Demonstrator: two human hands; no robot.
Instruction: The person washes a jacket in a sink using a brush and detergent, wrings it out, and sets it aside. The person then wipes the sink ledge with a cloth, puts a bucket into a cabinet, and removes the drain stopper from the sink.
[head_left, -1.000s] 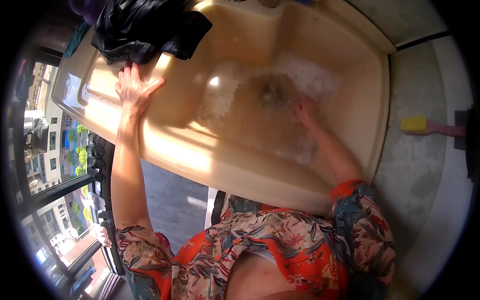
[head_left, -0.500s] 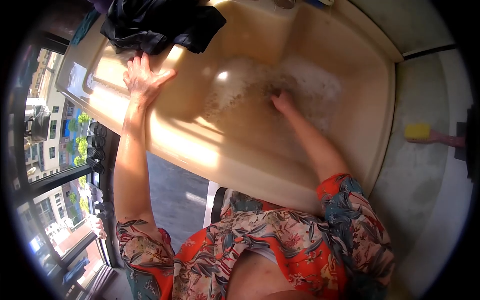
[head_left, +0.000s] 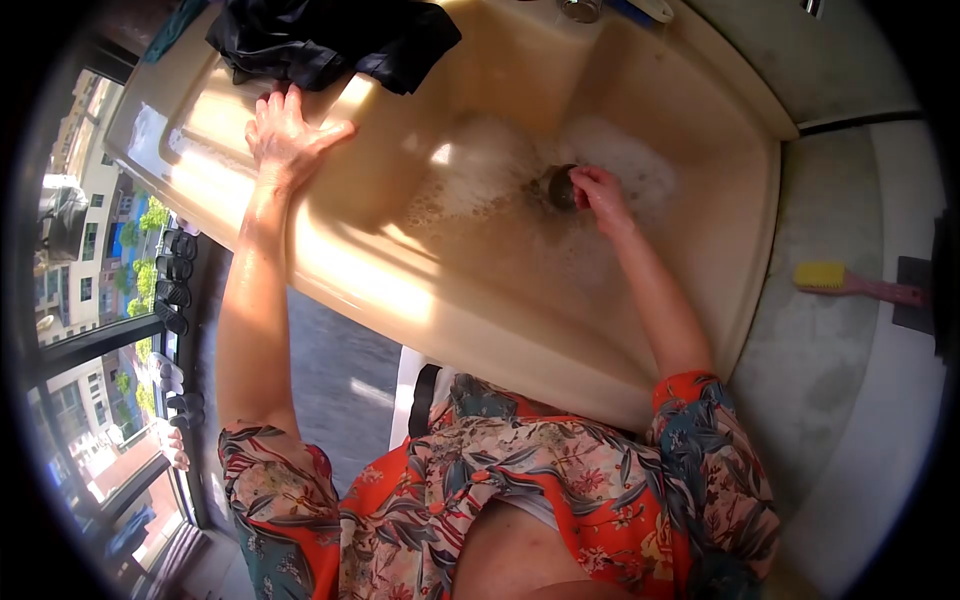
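My left hand [head_left: 287, 140] lies spread on the edge of the beige laundry sink [head_left: 480, 345], its fingertips close to a bundle of dark wet-looking clothing [head_left: 320, 45]. Inside the basin, my right hand [head_left: 603, 196] is closed, thumb and fingers pinching the edge of a dark round drain plug [head_left: 562, 187]. The plug is tilted at the surface of cloudy, foamy water [head_left: 480, 165]. Whether it is a solid plug or a strainer I cannot tell.
A yellow-bristled brush [head_left: 825, 277] sits on the right, near the grey wall. At the sink's back edge are a glass-like round item [head_left: 580, 9] and a white-handled item [head_left: 652, 10]. Several dark slippers [head_left: 176, 268] line the window side at left.
My right hand has risen from the murky water and shifted slightly right, bringing the dark round plug into sight. My left hand keeps its place on the sink edge.
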